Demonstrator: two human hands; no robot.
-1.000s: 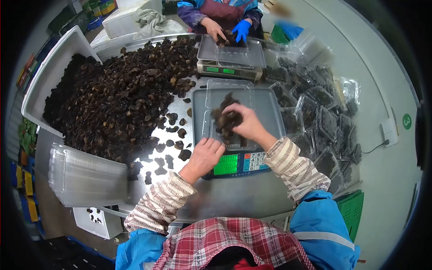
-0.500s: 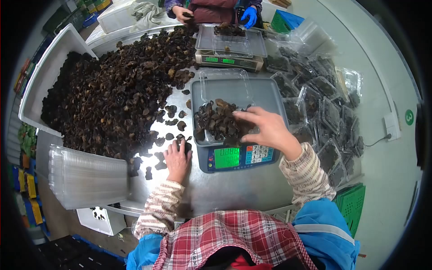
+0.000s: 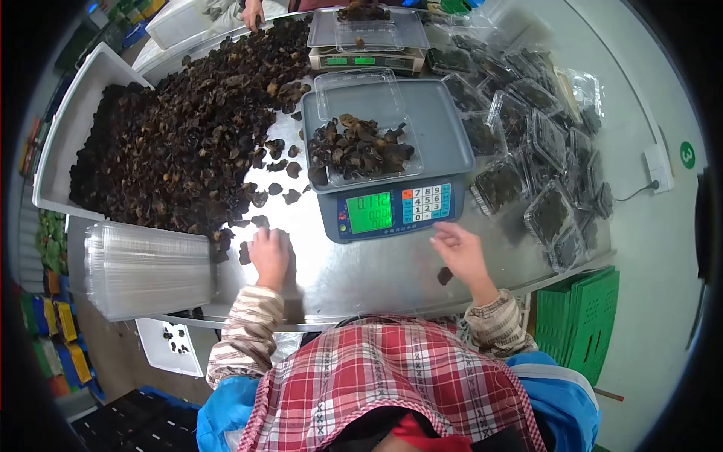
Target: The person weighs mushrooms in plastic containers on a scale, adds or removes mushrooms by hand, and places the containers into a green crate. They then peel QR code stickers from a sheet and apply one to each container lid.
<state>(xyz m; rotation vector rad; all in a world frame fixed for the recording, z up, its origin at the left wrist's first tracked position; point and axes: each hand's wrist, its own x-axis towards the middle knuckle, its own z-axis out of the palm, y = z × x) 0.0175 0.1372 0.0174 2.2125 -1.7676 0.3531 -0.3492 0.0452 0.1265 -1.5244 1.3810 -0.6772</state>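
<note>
Dark fungus-like pieces fill an open clear plastic box (image 3: 407,167) on the grey weighing scale (image 3: 444,128), its lid lying back on the plate. The green display (image 3: 369,212) seems to read 0.172. Left of the scale's front, my left hand (image 3: 269,258) rests low over the metal table, fingers pointing forward beside a few loose dark pieces (image 3: 260,221). My right hand (image 3: 461,255) is in front of the keypad, fingers loosely bent and apart, with nothing visible between them. One dark piece (image 3: 445,276) shows just below its thumb side.
A large dark heap (image 3: 188,143) spreads from a white foam box (image 3: 56,158) at left. Stacked clear boxes (image 3: 151,271) stand at front left, filled boxes (image 3: 546,143) at right. Behind are a second scale (image 3: 369,59) and a co-worker's hand (image 3: 252,13). Green crates (image 3: 584,324) stand at lower right.
My right hand has left the box and moved down to the table's front. My left hand has shifted left. The view has tilted down; the co-worker's bare hand is now at the heap.
</note>
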